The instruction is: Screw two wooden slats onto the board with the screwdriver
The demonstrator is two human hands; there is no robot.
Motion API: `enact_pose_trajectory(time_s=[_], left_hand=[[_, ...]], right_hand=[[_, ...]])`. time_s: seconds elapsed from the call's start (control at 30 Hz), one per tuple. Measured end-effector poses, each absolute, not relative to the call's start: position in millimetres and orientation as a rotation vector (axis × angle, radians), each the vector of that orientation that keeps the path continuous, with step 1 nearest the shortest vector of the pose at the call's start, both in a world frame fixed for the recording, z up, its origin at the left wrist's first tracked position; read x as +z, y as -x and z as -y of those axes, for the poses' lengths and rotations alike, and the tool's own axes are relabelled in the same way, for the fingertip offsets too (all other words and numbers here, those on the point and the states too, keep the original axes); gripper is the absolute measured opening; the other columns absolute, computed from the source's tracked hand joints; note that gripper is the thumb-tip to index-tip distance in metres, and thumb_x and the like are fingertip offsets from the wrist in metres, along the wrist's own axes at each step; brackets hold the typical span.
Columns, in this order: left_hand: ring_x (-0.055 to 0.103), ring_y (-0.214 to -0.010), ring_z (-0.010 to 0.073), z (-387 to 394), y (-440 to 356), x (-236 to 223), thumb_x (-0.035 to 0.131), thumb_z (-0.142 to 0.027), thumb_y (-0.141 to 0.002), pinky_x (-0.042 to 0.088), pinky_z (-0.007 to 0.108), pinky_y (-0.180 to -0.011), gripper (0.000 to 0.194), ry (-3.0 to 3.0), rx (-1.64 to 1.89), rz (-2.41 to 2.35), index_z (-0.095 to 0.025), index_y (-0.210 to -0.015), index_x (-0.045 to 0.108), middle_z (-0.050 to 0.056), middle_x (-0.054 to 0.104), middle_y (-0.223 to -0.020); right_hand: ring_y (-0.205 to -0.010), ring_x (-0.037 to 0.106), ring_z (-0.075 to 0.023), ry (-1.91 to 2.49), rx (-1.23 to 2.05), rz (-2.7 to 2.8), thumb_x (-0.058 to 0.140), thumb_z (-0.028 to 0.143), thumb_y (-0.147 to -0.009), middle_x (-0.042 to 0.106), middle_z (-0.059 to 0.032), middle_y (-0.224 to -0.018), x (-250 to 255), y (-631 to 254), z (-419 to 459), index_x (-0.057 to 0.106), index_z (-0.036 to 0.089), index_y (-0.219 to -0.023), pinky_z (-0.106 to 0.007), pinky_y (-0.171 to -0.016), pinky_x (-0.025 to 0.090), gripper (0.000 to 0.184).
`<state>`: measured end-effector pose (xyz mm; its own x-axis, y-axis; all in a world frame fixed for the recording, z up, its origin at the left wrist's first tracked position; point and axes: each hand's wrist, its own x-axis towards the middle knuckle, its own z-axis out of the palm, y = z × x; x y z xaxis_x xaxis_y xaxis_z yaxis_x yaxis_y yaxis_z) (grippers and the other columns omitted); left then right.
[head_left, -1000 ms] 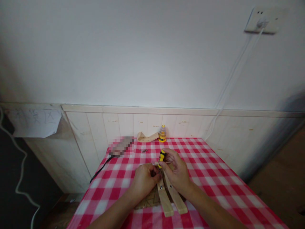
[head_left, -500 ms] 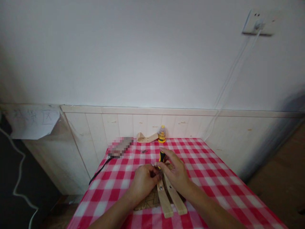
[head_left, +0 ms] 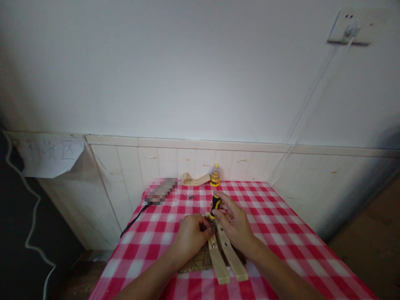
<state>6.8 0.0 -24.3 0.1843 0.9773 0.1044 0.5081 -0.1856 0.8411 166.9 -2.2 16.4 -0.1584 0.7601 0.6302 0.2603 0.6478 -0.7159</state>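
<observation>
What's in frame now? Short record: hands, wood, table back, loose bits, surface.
left hand: fingertips by the screwdriver's lower end; grip hidden
right hand: holds the yellow-and-black screwdriver
wood: two wooden strips, side by side over a brown patterned pad
table back: angled wooden piece beside bottle-shaped container
loose bits: small metal pieces, likely screws
surface: checked tablecloth

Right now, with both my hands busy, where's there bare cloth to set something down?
Bare checked cloth lies right of your right hand, out to the right edge; a smaller patch lies between the black strap and your left hand. It's crowded around the screwdriver and wooden strips, and at the back, by the curved wood and yellow container.
</observation>
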Motion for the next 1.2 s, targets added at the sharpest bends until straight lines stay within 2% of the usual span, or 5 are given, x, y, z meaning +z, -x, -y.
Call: enact_pose_trajectory(time_s=[0.3,0.57,0.73,0.93,1.2], left_hand=[[0.067,-0.072,0.0198,1.0,-7.5,-22.5,0.066,-0.024,-0.072,0.045,0.027,-0.066,0.009,-1.776,0.92,-1.39,-0.019,-0.073,0.074,0.003,0.075,-0.077],[0.066,-0.069,0.0196,1.6,-7.7,-20.2,0.065,-0.026,-0.072,0.044,0.027,-0.062,0.01,-1.786,0.91,-1.413,-0.019,-0.071,0.073,0.003,0.075,-0.074],[0.067,-0.07,0.0197,0.1,-7.2,-22.5,0.065,-0.026,-0.072,0.044,0.027,-0.065,0.01,-1.791,0.911,-1.414,-0.019,-0.071,0.073,0.003,0.075,-0.075],[0.067,-0.072,0.0201,-0.1,-7.0,-25.0,0.067,-0.027,-0.073,0.046,0.028,-0.066,0.011,-1.776,0.911,-1.407,-0.019,-0.073,0.074,0.004,0.076,-0.077],[0.066,-0.07,0.0191,1.4,-7.6,-20.0,0.066,-0.027,-0.073,0.043,0.027,-0.063,0.011,-1.784,0.898,-1.416,-0.019,-0.073,0.074,0.003,0.075,-0.077]], right_hand=[[-0.072,0.07,-0.017,0.897,0.458,1.728,0.069,0.024,-0.086,0.072,-0.004,-0.096,14.5,-166.2,0.4,0.062,0.026,-0.127,-0.025,-0.061,0.058,0.041],[-0.106,0.07,-0.0226,0.844,0.342,1.819,0.053,0.017,-0.094,0.07,-0.011,-0.12,9.8,-168.4,6.3,0.051,0.025,-0.138,-0.036,-0.09,0.058,0.045],[-0.096,0.073,-0.0209,0.825,0.354,1.812,0.054,0.015,-0.093,0.072,-0.0092,-0.113,9.5,-165.7,7.3,0.053,0.025,-0.137,-0.033,-0.084,0.06,0.045],[-0.066,0.07,-0.0151,0.893,0.408,1.746,0.063,0.019,-0.089,0.073,-0.0024,-0.091,14.9,-163.8,5.7,0.059,0.025,-0.13,-0.024,-0.06,0.059,0.042],[-0.073,0.071,-0.018,0.895,0.352,1.71,0.069,0.022,-0.085,0.074,-0.0035,-0.092,10.2,-165.1,3.8,0.061,0.026,-0.126,-0.027,-0.066,0.061,0.042]])
